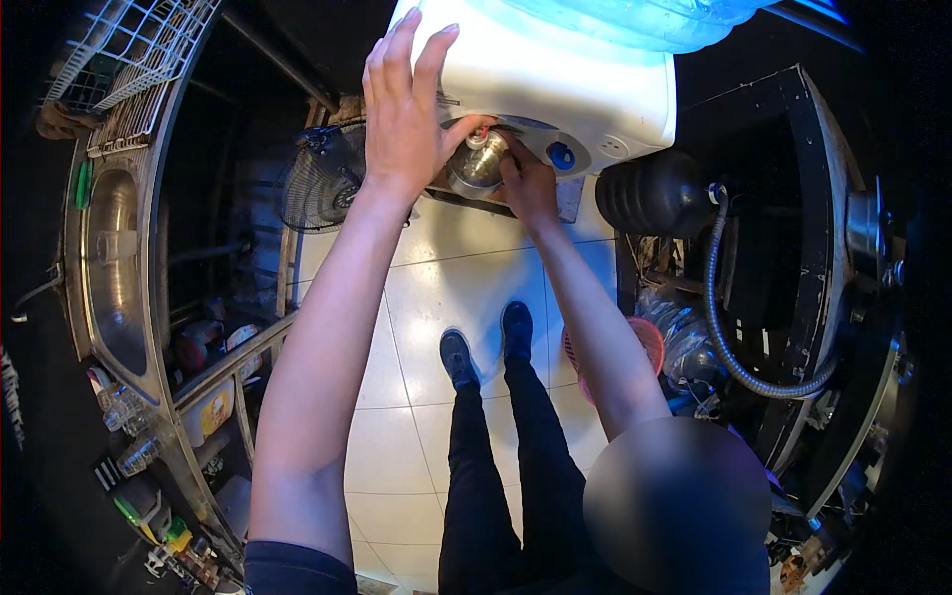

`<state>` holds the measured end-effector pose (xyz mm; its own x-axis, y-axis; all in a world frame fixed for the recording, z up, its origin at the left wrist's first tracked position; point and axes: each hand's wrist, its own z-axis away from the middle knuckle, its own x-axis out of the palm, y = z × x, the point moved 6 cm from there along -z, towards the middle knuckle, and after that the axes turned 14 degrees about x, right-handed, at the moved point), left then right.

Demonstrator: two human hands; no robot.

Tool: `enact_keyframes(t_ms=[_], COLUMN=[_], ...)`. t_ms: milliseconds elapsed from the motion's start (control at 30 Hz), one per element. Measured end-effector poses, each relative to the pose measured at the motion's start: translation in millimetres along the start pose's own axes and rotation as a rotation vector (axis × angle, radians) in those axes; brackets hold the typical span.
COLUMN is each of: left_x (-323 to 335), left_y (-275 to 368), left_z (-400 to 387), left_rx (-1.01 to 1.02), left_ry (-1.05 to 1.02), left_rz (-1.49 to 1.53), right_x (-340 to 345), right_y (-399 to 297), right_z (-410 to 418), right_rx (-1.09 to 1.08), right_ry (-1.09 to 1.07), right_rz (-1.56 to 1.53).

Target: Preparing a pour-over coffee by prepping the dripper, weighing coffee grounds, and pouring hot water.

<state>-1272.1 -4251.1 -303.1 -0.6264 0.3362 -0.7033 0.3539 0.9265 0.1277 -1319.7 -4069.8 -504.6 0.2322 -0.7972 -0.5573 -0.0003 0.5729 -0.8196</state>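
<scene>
A white water dispenser [565, 89] with a large clear blue water bottle [632, 22] on top stands in front of me. My left hand [409, 111] is at its front, fingers spread upward and thumb on the red tap [480, 135]. Under that tap is a shiny metal cup [476, 167]. My right hand [529, 178] grips the cup at its right side, the fingers partly hidden behind it. To the right of this hand is a blue tap [561, 155]. The inside of the cup cannot be made out clearly.
A black fan [323, 182] stands left of the dispenser, a dark ribbed container [651, 195] right of it. A steel sink [115, 275] with glasses near it lines the left. On the right are a flexible metal hose [718, 297] and a pink basket [647, 343] on the tiled floor.
</scene>
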Motion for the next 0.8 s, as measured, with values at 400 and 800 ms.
enact_keyframes(t_ms=[400, 800], left_x=[0, -1], left_y=[0, 0], left_z=[1, 0], left_rx=[0.012, 0.003], left_ry=[0.007, 0.018], left_rz=[-0.007, 0.001], right_x=[-2, -2], right_y=[-7, -10], right_z=[2, 4], right_rx=[0.025, 0.029], right_ry=[-0.045, -0.022], right_rz=[-0.035, -0.015])
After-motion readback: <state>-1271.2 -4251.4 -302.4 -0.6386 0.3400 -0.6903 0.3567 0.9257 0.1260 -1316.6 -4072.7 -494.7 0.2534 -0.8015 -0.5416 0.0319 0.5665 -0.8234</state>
